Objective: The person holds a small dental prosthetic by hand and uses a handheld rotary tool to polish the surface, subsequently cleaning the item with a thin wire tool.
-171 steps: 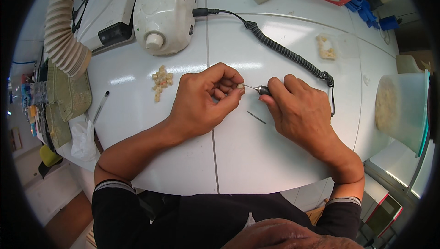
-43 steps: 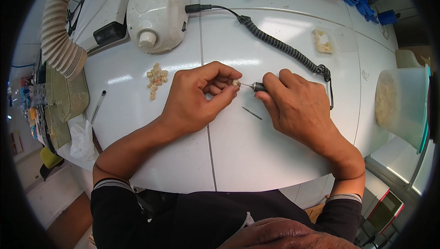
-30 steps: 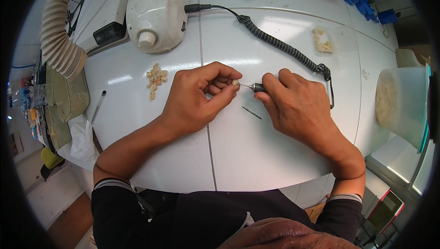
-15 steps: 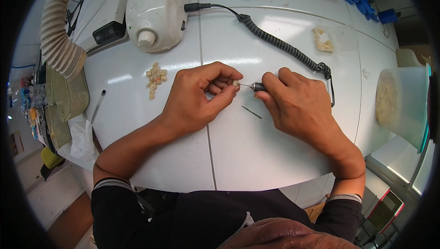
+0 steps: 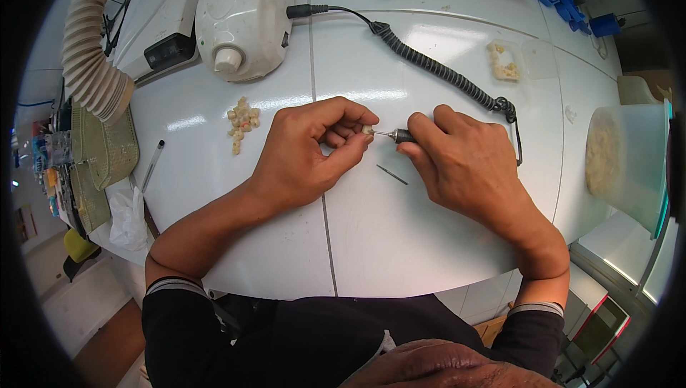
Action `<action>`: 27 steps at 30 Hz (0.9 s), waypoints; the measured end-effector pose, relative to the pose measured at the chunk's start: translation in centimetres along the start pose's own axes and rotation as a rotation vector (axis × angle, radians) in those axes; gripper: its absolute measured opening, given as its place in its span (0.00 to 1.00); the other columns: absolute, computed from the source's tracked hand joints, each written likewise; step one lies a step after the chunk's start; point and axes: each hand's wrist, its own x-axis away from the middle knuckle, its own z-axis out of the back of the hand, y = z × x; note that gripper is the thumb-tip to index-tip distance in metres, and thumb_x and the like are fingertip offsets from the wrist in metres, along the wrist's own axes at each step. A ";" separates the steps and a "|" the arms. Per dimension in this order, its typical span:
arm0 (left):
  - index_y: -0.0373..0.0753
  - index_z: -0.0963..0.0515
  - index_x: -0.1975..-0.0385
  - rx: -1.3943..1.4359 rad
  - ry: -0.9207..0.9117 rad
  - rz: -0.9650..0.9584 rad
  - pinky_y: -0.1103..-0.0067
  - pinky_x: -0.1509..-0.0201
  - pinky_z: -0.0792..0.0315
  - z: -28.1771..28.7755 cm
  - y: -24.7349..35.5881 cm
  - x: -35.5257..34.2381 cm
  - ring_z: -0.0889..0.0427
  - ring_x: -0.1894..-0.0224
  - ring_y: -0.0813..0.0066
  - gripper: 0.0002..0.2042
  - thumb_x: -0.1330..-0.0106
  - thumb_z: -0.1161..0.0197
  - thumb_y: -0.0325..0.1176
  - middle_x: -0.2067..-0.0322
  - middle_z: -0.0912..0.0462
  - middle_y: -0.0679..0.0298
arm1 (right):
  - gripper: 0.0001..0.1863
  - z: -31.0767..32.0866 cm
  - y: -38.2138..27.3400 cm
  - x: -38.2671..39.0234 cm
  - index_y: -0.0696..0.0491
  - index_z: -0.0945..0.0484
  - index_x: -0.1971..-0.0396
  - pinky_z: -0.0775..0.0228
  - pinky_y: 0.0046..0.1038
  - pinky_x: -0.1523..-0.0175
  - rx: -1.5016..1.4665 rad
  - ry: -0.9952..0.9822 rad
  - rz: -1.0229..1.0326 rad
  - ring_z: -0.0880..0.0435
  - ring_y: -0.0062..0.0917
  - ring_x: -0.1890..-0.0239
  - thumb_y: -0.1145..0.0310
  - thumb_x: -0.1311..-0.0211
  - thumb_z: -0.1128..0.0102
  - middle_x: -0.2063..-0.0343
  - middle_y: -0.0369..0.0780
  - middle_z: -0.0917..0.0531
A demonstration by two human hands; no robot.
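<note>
Little moved; small cream piece [image 5: 367,129] between fingertips of left hand [image 5: 307,146].

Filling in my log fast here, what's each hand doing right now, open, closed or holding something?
Left hand: closed, pinching a small cream-coloured piece.
Right hand: closed, holding a dark handpiece.

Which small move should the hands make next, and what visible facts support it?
Probably a slight turn of the small cream-coloured piece by the left hand, which pinches it, while the right hand steadies the black-and-silver, cylindrical handpiece, whose thin metal bit points at that piece.
</note>
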 end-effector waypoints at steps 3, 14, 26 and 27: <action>0.28 0.14 0.48 0.009 0.007 0.000 0.84 0.54 0.19 -0.1 0.0 -0.1 0.11 0.58 0.82 0.10 0.26 0.31 0.21 0.58 0.08 0.60 | 0.16 -0.3 -0.1 0.1 0.51 0.19 0.59 0.24 0.35 0.75 0.005 0.032 -0.013 0.10 0.33 0.73 0.52 0.22 0.32 0.73 0.40 0.18; 0.27 0.15 0.47 0.022 0.009 0.006 0.84 0.51 0.17 -0.1 0.1 0.0 0.09 0.56 0.80 0.10 0.25 0.31 0.20 0.58 0.07 0.59 | 0.17 -0.3 -0.1 0.1 0.51 0.20 0.61 0.24 0.35 0.75 0.007 0.021 -0.008 0.11 0.33 0.74 0.52 0.22 0.32 0.74 0.39 0.19; 0.30 0.12 0.50 0.082 0.067 0.028 0.82 0.53 0.16 -0.4 -0.4 0.0 0.09 0.59 0.79 0.10 0.26 0.27 0.27 0.61 0.06 0.59 | 0.17 -0.2 -0.2 0.1 0.51 0.21 0.62 0.25 0.34 0.75 0.014 0.006 -0.033 0.12 0.31 0.74 0.51 0.21 0.33 0.74 0.38 0.20; 0.30 0.12 0.50 0.076 0.065 0.028 0.82 0.53 0.16 -0.4 -0.4 0.0 0.09 0.59 0.79 0.10 0.26 0.27 0.27 0.61 0.06 0.59 | 0.17 -0.2 -0.2 0.1 0.51 0.21 0.62 0.25 0.34 0.75 0.020 0.000 -0.032 0.12 0.32 0.74 0.52 0.21 0.33 0.74 0.38 0.20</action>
